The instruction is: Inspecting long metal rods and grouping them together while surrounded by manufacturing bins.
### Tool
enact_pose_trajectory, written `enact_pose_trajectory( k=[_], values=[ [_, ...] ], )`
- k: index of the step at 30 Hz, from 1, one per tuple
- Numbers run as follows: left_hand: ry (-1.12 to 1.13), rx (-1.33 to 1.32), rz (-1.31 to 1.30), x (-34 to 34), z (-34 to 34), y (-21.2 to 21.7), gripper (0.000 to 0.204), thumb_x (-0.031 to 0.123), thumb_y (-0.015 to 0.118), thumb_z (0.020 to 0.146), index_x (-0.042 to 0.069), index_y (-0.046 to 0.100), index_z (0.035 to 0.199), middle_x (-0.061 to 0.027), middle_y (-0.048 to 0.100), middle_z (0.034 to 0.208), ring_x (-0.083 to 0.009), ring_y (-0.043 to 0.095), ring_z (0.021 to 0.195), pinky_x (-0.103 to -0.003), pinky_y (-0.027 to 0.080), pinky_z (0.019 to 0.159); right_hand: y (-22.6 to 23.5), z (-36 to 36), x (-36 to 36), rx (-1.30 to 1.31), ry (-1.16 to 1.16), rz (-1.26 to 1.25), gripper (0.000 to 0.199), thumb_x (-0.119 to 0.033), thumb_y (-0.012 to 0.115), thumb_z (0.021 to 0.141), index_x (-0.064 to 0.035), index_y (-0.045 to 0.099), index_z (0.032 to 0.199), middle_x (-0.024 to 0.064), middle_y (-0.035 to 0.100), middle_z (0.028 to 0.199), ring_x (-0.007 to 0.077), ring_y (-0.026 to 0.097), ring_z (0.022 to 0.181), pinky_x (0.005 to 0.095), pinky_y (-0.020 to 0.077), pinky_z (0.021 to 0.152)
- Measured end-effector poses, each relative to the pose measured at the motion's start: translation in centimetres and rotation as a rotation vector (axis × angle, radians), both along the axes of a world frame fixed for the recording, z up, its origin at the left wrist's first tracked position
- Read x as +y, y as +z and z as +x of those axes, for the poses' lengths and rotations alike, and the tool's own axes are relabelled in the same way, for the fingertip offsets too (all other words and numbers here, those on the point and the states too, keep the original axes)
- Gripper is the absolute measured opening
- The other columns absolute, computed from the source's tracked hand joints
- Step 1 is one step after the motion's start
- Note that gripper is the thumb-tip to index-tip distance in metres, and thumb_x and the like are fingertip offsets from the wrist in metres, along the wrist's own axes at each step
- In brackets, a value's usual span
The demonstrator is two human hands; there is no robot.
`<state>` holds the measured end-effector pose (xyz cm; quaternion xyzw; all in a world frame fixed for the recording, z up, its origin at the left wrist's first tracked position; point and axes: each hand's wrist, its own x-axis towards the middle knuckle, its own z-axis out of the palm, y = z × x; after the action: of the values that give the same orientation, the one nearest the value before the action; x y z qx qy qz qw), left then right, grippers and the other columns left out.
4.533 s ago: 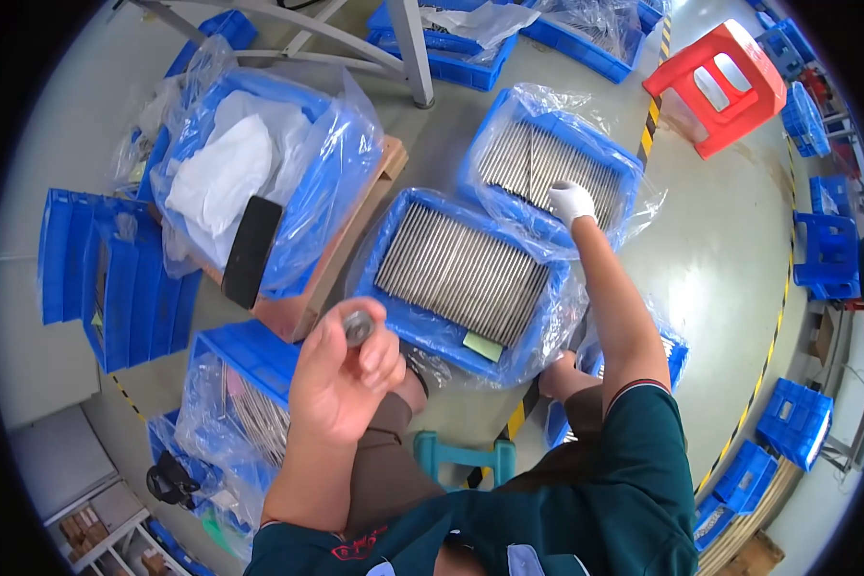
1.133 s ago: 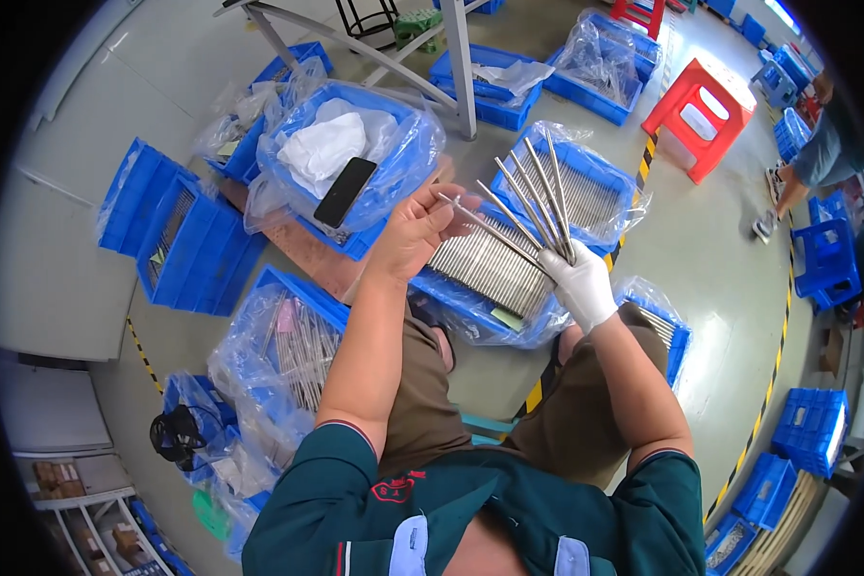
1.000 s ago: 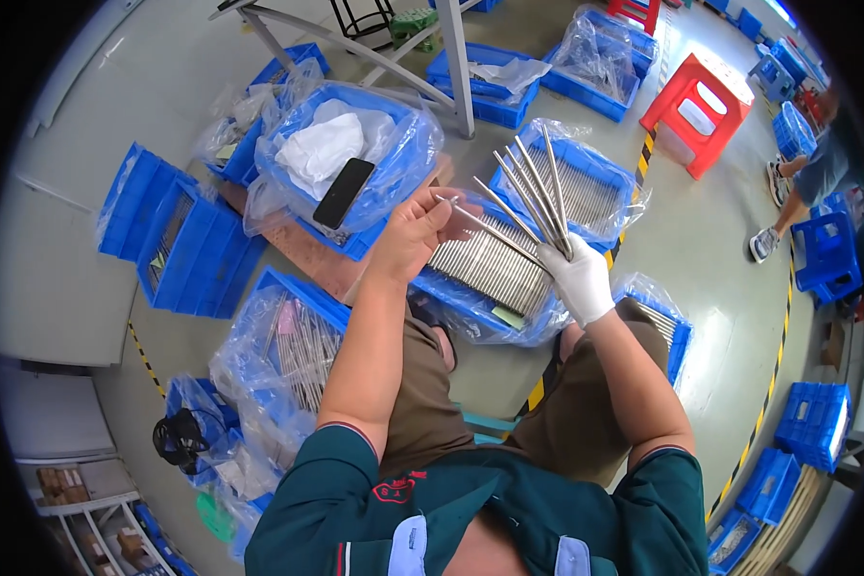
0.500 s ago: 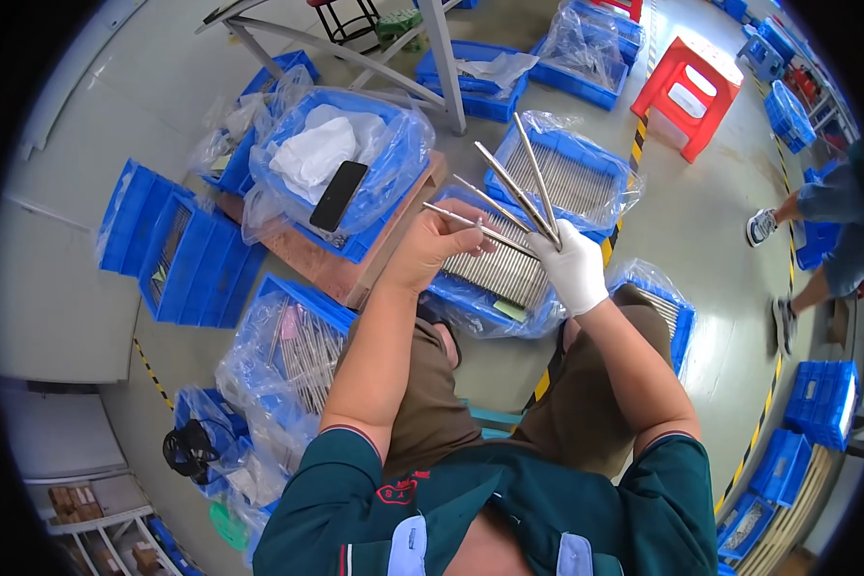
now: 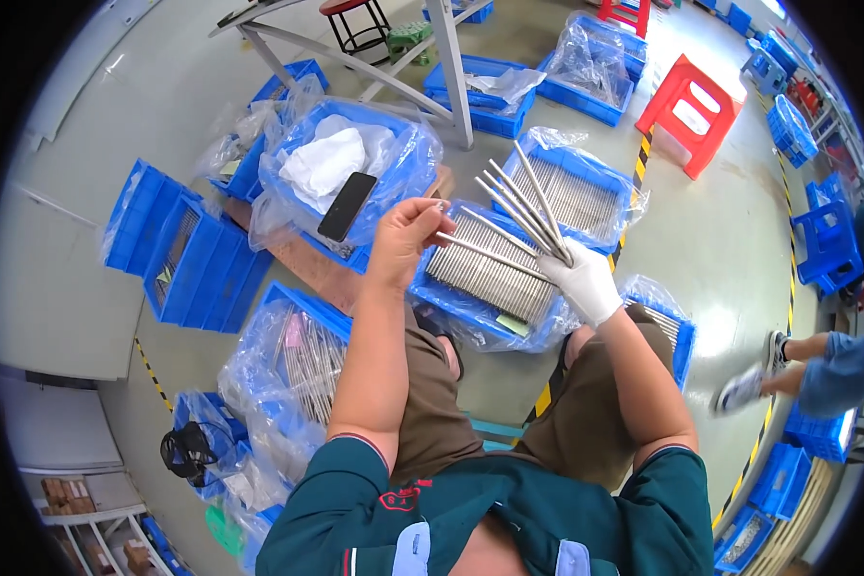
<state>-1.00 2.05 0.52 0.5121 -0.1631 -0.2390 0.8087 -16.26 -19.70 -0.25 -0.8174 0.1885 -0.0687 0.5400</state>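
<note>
- Thin silver metal rods (image 5: 518,206) fan out from the white-gloved right hand (image 5: 586,283), clenched round their lower ends above a blue plastic crate of rods (image 5: 490,278).
- Bare left hand (image 5: 403,235) pinches one rod's tip; drawing it straight out should avoid disturbing the fan.

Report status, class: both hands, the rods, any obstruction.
Right hand, gloved, grips a fanned bundle of metal rods. Left hand, bare, pinches one rod's end. Both over the rod-filled blue bin. Nothing between them.
</note>
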Motion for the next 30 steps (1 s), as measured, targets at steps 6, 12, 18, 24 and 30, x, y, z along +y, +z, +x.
enact_pose_trajectory(
  k=[6,12,18,24,30],
  values=[
    [-0.185,0.004,0.024,-0.9,-0.2,-1.4,0.029,0.020,0.067,0.082,0.002,0.061,0.103,-0.0065,0.065,0.080,-0.0163,0.063,0.069,-0.028,0.051,0.065,0.6,0.1,1.2,-0.048,0.079,-0.010,0.025,-0.024,0.064,0.081,-0.0010,0.062,0.092,0.0080,0.058,0.066,0.0117,0.052,0.059,0.0276,0.0434,0.059],
    [-0.264,-0.038,0.078,-1.7,-1.3,-1.0,0.028,0.001,0.067,0.077,0.000,0.062,0.105,-0.0088,0.065,0.085,-0.0166,0.063,0.074,-0.029,0.051,0.074,1.1,0.6,1.4,0.071,0.117,0.039,0.028,-0.025,0.063,0.082,-0.0009,0.062,0.096,0.0078,0.059,0.068,0.0118,0.053,0.060,0.0279,0.0445,0.060],
    [-0.350,0.011,0.030,-2.3,-1.9,-1.6,0.031,0.004,0.072,0.073,-0.001,0.063,0.102,-0.0102,0.065,0.091,-0.0185,0.063,0.076,-0.028,0.052,0.069,0.8,0.6,1.7,0.057,0.109,0.138,0.028,-0.023,0.063,0.082,0.0000,0.061,0.099,0.0069,0.059,0.071,0.0094,0.052,0.064,0.0274,0.0453,0.062],
    [-0.272,-0.051,0.109,-2.3,-2.0,-1.4,0.025,-0.003,0.065,0.076,-0.002,0.063,0.101,-0.0090,0.065,0.086,-0.0148,0.062,0.075,-0.025,0.050,0.070,0.5,0.4,1.5,0.035,0.114,0.163,0.027,-0.022,0.062,0.083,0.0009,0.061,0.099,0.0066,0.060,0.073,0.0086,0.052,0.065,0.0268,0.0453,0.063],
    [0.014,-0.044,-0.135,0.3,0.6,0.2,0.024,0.018,0.063,0.086,-0.001,0.061,0.100,-0.0066,0.061,0.079,-0.0133,0.056,0.068,-0.024,0.047,0.067,0.4,-0.3,0.3,0.086,0.129,0.211,0.027,-0.021,0.061,0.085,0.0031,0.061,0.097,0.0045,0.060,0.074,0.0073,0.051,0.065,0.0256,0.0449,0.062]
  ],
)
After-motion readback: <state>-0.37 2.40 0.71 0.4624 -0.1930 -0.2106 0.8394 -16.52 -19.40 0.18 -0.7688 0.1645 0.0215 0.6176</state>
